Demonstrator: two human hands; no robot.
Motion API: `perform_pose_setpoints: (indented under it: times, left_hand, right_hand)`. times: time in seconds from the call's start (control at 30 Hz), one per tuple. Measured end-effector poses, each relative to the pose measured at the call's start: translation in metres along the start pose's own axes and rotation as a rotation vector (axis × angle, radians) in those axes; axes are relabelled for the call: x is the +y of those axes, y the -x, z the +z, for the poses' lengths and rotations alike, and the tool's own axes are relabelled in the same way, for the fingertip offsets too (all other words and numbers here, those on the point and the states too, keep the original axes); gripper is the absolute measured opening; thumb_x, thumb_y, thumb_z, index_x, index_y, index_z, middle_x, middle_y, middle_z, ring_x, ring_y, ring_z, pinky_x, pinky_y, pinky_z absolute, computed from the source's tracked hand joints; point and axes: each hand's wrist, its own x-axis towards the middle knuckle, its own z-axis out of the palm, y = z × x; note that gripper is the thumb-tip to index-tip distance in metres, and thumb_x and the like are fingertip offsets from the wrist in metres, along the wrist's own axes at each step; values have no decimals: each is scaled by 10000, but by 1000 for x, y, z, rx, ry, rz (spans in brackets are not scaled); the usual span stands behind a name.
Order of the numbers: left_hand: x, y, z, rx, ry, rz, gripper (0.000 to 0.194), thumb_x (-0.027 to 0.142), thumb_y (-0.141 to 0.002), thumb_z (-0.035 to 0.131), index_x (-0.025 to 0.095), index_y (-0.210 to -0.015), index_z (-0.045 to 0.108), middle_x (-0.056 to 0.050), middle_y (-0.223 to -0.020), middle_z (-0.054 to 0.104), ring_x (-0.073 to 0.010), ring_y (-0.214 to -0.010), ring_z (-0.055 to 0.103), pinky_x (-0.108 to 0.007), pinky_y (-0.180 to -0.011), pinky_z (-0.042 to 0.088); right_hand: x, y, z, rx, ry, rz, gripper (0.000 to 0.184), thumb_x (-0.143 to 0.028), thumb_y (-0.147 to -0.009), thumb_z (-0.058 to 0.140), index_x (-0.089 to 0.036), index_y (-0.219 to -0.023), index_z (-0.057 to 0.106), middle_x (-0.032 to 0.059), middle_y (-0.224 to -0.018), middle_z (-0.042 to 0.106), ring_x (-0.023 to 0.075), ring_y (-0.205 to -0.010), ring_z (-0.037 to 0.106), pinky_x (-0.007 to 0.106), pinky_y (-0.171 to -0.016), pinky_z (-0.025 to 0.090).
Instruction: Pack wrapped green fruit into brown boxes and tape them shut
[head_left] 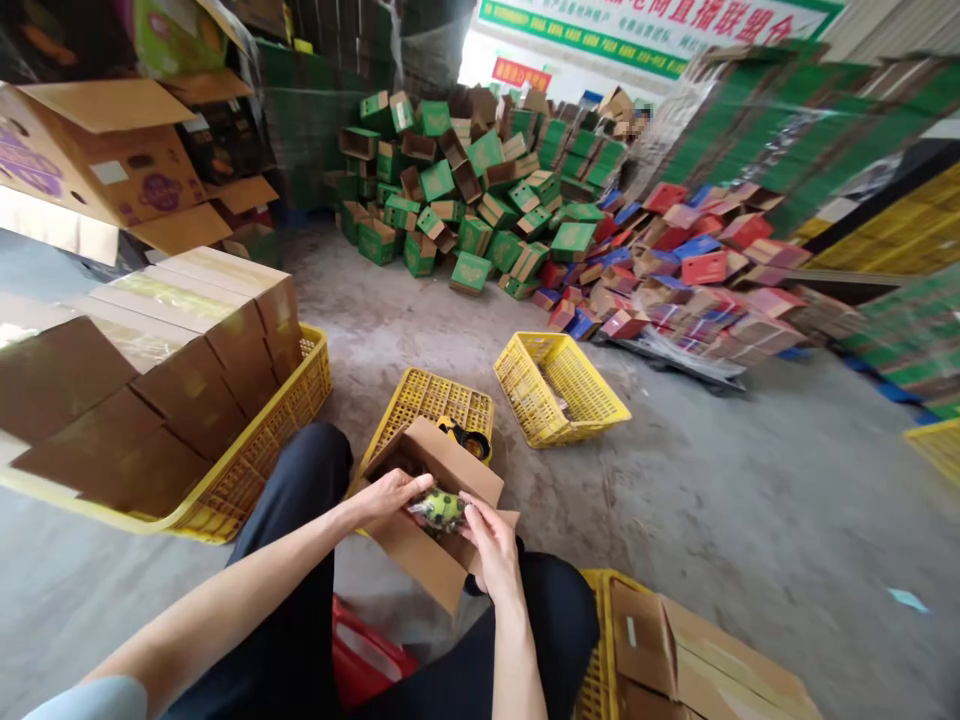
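Note:
My left hand (391,493) and my right hand (486,535) pinch opposite ends of a clear plastic-wrapped bundle (439,508), green with dark spots; its exact kind is unclear. They are over the mouth of an open cardboard box (457,458) with its flaps spread. Much of the inside of the box is hidden by my hands and the bundle. Beneath the box is a yellow plastic crate (420,392) with a lattice surface. A yellow and black tape dispenser (466,438) lies on that crate, just beyond the box.
At left, a yellow crate (217,500) holds several cardboard boxes (202,385). Another yellow crate (525,375) stands ahead; a boxed crate (600,650) is at lower right. A red stool (367,650) shows under me. Heaped green cartons (469,270) and red-blue cartons (705,265) lie farther off.

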Motion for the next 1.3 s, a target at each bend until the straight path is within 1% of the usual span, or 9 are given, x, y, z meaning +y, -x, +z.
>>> perform_pose_setpoints:
  times: [0.13, 0.23, 0.37, 0.5, 0.63, 0.83, 1.1, 1.2, 1.3]
  left_hand:
    - [-5, 3, 5, -50, 94, 123, 665, 716, -755, 762, 93, -986, 787, -70, -814, 736, -160, -705, 642, -251, -664, 503]
    - [-9, -5, 10, -47, 226, 92, 679, 708, -699, 815, 84, -963, 775, -93, -864, 740, -165, -745, 668, -281, -727, 547]
    - [-20, -15, 14, 45, 271, 55, 689, 742, -658, 821, 85, -845, 732, -88, -781, 731, -154, -669, 682, -265, -678, 563]
    - [-24, -15, 14, 84, 266, 38, 704, 761, -707, 778, 83, -891, 720, -116, -800, 756, -170, -664, 716, -267, -677, 586]
    - [-23, -12, 12, 96, 336, -13, 708, 776, -792, 692, 99, -997, 722, -146, -903, 776, -201, -733, 749, -314, -728, 611]
    - [-25, -7, 7, -68, 352, 76, 609, 521, -676, 935, 105, -1086, 763, -133, -1096, 758, -175, -887, 735, -261, -834, 576]
    - [-29, -10, 3, -46, 499, 45, 629, 422, -720, 938, 136, -1241, 732, -129, -1110, 755, -153, -818, 752, -231, -762, 594]
    - [-27, -8, 3, -5, 488, 11, 761, 494, -768, 886, 189, -1412, 621, -151, -1197, 732, -200, -824, 776, -294, -735, 620]
    - [-26, -4, 4, -14, 463, 57, 840, 526, -770, 873, 273, -1498, 540, -147, -1344, 674, -225, -887, 777, -351, -779, 627]
  right_hand:
    - [4, -6, 5, 105, -24, -14, 543, -674, -735, 807, -245, -1067, 829, 118, -1234, 766, 336, -1062, 744, 429, -873, 634]
    - [7, -11, 6, 166, -35, -7, 586, -699, -704, 807, -220, -1039, 832, 124, -1165, 787, 341, -1001, 757, 402, -768, 650]
    - [10, -14, 7, 204, -107, 28, 634, -723, -682, 802, -191, -1026, 817, 127, -1044, 810, 330, -917, 770, 372, -685, 646]
    - [14, -14, 11, 149, -166, 73, 689, -723, -684, 802, -206, -1139, 777, 113, -1050, 808, 291, -884, 772, 346, -651, 636]
    - [16, -12, 17, 165, -133, 76, 615, -607, -591, 911, -216, -1049, 783, 83, -970, 814, 250, -774, 753, 322, -607, 610]
    - [12, -10, 20, 154, -144, 25, 619, -585, -609, 915, -191, -1068, 781, 102, -984, 811, 267, -828, 753, 347, -662, 602]
    - [22, -16, 16, 163, -259, 5, 606, -553, -586, 936, -197, -1055, 794, 91, -1025, 808, 245, -860, 742, 337, -709, 596]
    - [24, -17, 15, 158, -271, 8, 591, -526, -573, 947, -186, -1033, 796, 91, -1012, 809, 240, -821, 739, 347, -707, 598]
    - [22, -15, 16, 169, -288, 13, 559, -499, -573, 957, -188, -1006, 792, 83, -993, 808, 232, -809, 741, 349, -713, 604]
